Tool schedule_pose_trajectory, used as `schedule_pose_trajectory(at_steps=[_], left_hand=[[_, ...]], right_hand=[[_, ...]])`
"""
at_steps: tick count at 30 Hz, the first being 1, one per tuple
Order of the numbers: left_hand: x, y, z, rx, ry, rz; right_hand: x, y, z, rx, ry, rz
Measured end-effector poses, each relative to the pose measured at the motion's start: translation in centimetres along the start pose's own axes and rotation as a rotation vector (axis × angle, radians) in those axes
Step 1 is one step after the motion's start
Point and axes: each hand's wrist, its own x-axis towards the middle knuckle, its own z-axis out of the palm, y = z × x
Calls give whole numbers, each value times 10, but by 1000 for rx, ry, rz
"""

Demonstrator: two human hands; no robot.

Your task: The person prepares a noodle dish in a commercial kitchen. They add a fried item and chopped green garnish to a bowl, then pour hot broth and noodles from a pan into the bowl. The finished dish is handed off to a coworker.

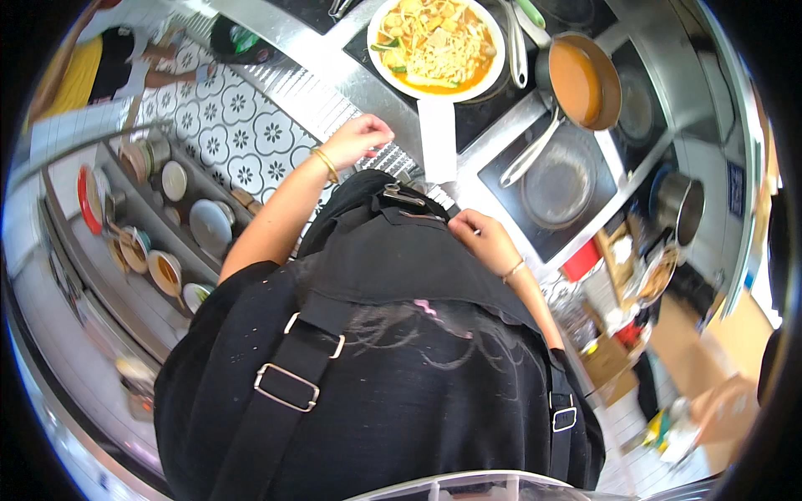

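My left hand (363, 139) hangs beside the steel counter edge, fingers loosely curled, with nothing visible in it. At the front of my black apron (369, 263), my right hand (481, 237) touches the cloth near a flap with a metal clip (404, 196). Whether its bent fingers pinch anything is unclear. Before me, a white plate of noodles (435, 47) in reddish sauce, with tofu-like cubes and greens, rests over a black cooktop. A long white paper slip (437, 141) extends from the plate's near rim towards me.
A saucepan of orange-brown sauce (575, 81) stands right of the plate, its handle towards me. A round-marked glass cooktop (557, 172) lies nearer. On my left is a container rack with bowls (210, 225). Another person (113, 66) stands beyond it. At right are a steel pot (678, 206) and cardboard boxes (604, 363).
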Motion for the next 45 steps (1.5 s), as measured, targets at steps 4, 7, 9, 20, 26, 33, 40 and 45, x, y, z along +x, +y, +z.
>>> schedule_pose_trajectory(at_steps=[4,7,9,20,26,33,40,45], left_hand=[[21,-36,1,254,-127,106],[20,-34,-17,377,-181,197],[24,-53,-49,514,-88,269],[-95,-248,-212,1498,25,-206],[-126,-269,-80,1168,103,-359],[-126,-252,7,1044,146,-336],[-129,-249,23,1051,146,-335],[-125,-255,28,1038,150,-327]], right_hand=[[-3,52,44,-96,125,296],[-28,140,73,-570,440,146],[-52,178,52,-675,480,370],[-111,355,-195,-438,1346,509],[-74,363,-241,-453,1220,446],[-88,380,-226,-309,1398,194],[-97,380,-223,-501,1303,238],[-104,354,-226,-439,1198,350]])
